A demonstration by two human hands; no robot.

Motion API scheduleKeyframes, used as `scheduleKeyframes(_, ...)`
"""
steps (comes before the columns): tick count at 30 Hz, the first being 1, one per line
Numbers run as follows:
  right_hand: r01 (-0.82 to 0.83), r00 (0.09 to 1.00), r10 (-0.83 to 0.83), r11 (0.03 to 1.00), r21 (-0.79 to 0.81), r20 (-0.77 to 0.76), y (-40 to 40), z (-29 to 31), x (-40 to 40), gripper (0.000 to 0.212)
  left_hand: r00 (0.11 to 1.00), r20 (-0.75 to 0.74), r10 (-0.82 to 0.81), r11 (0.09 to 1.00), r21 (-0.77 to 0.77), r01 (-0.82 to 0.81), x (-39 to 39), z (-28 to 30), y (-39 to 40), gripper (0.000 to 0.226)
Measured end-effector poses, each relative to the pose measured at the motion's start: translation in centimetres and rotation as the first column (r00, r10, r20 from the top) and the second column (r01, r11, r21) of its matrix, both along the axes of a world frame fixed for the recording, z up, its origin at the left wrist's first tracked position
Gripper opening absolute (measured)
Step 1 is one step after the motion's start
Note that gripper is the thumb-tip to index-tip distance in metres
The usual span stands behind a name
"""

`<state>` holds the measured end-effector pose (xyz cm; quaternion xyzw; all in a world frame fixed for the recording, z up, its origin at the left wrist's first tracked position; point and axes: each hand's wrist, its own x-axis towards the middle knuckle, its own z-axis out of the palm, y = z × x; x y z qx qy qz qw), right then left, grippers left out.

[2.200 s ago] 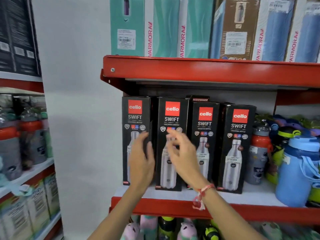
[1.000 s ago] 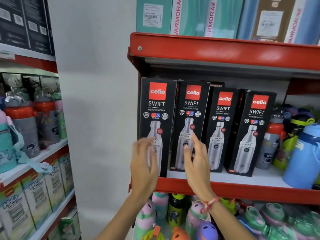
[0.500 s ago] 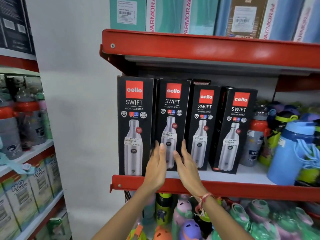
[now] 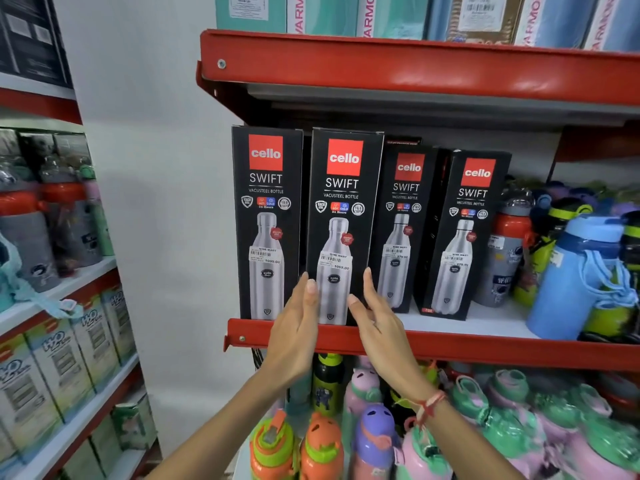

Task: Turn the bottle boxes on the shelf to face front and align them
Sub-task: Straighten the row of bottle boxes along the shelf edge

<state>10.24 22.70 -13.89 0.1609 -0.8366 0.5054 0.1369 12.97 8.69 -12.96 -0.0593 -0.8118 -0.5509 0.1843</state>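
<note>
Four black bottle boxes stand upright in a row on the red shelf, printed fronts facing out. First box and second box sit at the shelf's front lip, side by side, touching or nearly so. Third box and fourth box stand further back, angled slightly to the left; fourth box shows its dark side panel. Boxes are closed, contents not visible, only the printed steel bottle picture and a price sticker on each.

Left hand is flat and open, fingers straight, pressed along the lower left edge of the second box, in the seam with the first box. Right hand is also open, fingers extended against that box's lower right edge. Neither hand wraps around it; box is sandwiched between the two palms. A red thread band sits on the right wrist.

Behind the third box the top of another dark box peeks out, label unreadable. Loose bottles crowd the shelf to the right, blurred, partly cut off by the frame. Upper shelf boxes are cropped at the top. Lower shelf holds colourful kids' bottles, partly hidden by the forearms.
</note>
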Motion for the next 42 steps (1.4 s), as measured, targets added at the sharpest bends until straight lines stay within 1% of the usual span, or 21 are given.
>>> scheduleKeyframes(2, 0.003, 1.000, -0.003, 1.000, -0.011, -0.006, 0.3, 0.2, -0.1, 0.059, 0.994, -0.055, 0.099, 0.994, -0.049, -0.101, -0.1, 0.0, 0.4, 0.063)
scheduleKeyframes(4, 0.050, 0.998, -0.051, 0.998, -0.042, -0.032, 1.0, 0.6, -0.3, 0.056, 0.953, -0.233, 0.192, 0.976, -0.053, -0.210, -0.2, 0.4, 1.1, 0.048)
scheduleKeyframes(5, 0.091, 0.994, -0.094, 0.994, -0.063, -0.051, 1.5, 0.8, -0.5, 0.055, 0.931, -0.311, 0.189, 0.976, -0.043, -0.212, -0.4, 0.7, 1.6, 0.040)
scheduleKeyframes(6, 0.130, 0.988, -0.136, 0.988, -0.084, -0.067, 2.2, 1.1, -0.8, 0.055, 0.927, -0.348, 0.143, 0.985, -0.044, -0.169, -0.8, 1.0, 2.3, 0.034)
scheduleKeyframes(7, 0.160, 0.983, -0.167, 0.982, -0.098, -0.071, 3.0, 1.2, -1.1, 0.054, 0.941, -0.333, 0.057, 0.995, -0.063, -0.083, -1.4, 1.2, 3.3, 0.031)
scheduleKeyframes(8, 0.177, 0.981, -0.184, 0.978, -0.107, -0.061, 3.7, 1.3, -1.6, 0.055, 0.961, -0.270, -0.057, 0.995, -0.089, 0.034, -1.8, 1.3, 4.5, 0.032)
scheduleKeyframes(9, 0.185, 0.981, -0.189, 0.976, -0.113, -0.034, 4.4, 1.2, -2.2, 0.055, 0.970, -0.178, -0.164, 0.983, -0.112, 0.146, -2.4, 1.2, 5.9, 0.038)
scheduleKeyframes(10, 0.188, 0.982, -0.189, 0.975, -0.115, 0.006, 5.0, 1.0, -2.9, 0.057, 0.970, -0.093, -0.223, 0.970, -0.123, 0.211, -3.0, 1.0, 7.3, 0.047)
scheduleKeyframes(13, 0.202, 0.974, -0.189, 0.973, -0.109, 0.123, 6.0, 0.6, -4.6, 0.061, 0.977, 0.059, -0.207, 0.974, -0.080, 0.211, -4.9, 0.8, 10.4, 0.070)
scheduleKeyframes(16, 0.189, 0.966, -0.163, 0.975, -0.115, 0.201, 6.2, 1.0, -5.5, 0.066, 0.965, 0.197, -0.174, 0.985, 0.047, 0.168, -6.7, 1.4, 11.4, 0.082)
scheduleKeyframes(18, 0.181, 0.966, -0.166, 0.982, -0.061, 0.201, 6.4, 1.2, -5.6, 0.066, 0.952, 0.254, -0.170, 0.984, 0.087, 0.153, -7.3, 1.7, 11.6, 0.082)
scheduleKeyframes(21, 0.160, 0.972, -0.167, 0.986, 0.053, 0.167, 7.2, 1.0, -5.3, 0.064, 0.960, 0.227, -0.167, 0.985, 0.090, 0.150, -6.5, 1.4, 11.9, 0.077)
scheduleKeyframes(23, 0.159, 0.971, -0.172, 0.983, 0.087, 0.166, 7.8, 0.8, -4.6, 0.061, 0.965, 0.193, -0.180, 0.983, 0.083, 0.166, -5.5, 0.9, 11.6, 0.082)
scheduleKeyframes(25, 0.148, 0.973, -0.160, 0.986, 0.082, 0.166, 8.3, 0.7, -3.2, 0.058, 0.964, 0.172, -0.202, 0.977, 0.104, 0.186, -4.4, 0.6, 10.8, 0.087)
scheduleKeyframes(30, 0.104, 0.980, -0.110, 0.993, 0.049, 0.166, 9.3, 0.3, -0.2, 0.056, 0.946, 0.173, -0.275, 0.960, 0.110, 0.259, -1.4, 0.4, 9.6, 0.075)
scheduleKeyframes(33, 0.109, 0.982, -0.119, 0.991, 0.076, 0.148, 9.4, 0.4, 0.9, 0.057, 0.944, 0.174, -0.279, 0.957, 0.130, 0.259, -0.8, 0.5, 9.3, 0.071)
scheduleKeyframes(36, 0.090, 0.983, -0.100, 0.994, 0.068, 0.154, 9.9, 0.5, 1.1, 0.055, 0.950, 0.189, -0.248, 0.968, 0.081, 0.236, -0.5, 0.7, 9.6, 0.070)
scheduleKeyframes(38, 0.087, 0.984, -0.091, 0.996, 0.030, 0.153, 10.6, 0.6, 0.8, 0.052, 0.987, 0.090, -0.130, 0.991, 0.028, 0.128, -0.4, 0.4, 10.4, 0.070)
scheduleKeyframes(40, 0.130, 0.986, -0.125, 0.991, -0.035, 0.107, 11.5, 0.9, 0.7, 0.049, 0.986, -0.162, 0.028, 0.999, -0.033, -0.034, -0.1, 0.5, 11.4, 0.055)
scheduleKeyframes(41, 0.171, 0.984, -0.167, 0.983, -0.066, 0.070, 12.1, 1.0, 0.3, 0.048, 0.961, -0.272, 0.045, 0.998, -0.034, -0.056, -0.2, 0.7, 12.1, 0.044)
scheduleKeyframes(42, 0.223, 0.975, -0.221, 0.970, -0.099, 0.037, 12.9, 1.0, -0.3, 0.048, 0.943, -0.332, 0.016, 0.999, -0.035, -0.030, -0.6, 0.8, 13.0, 0.037)
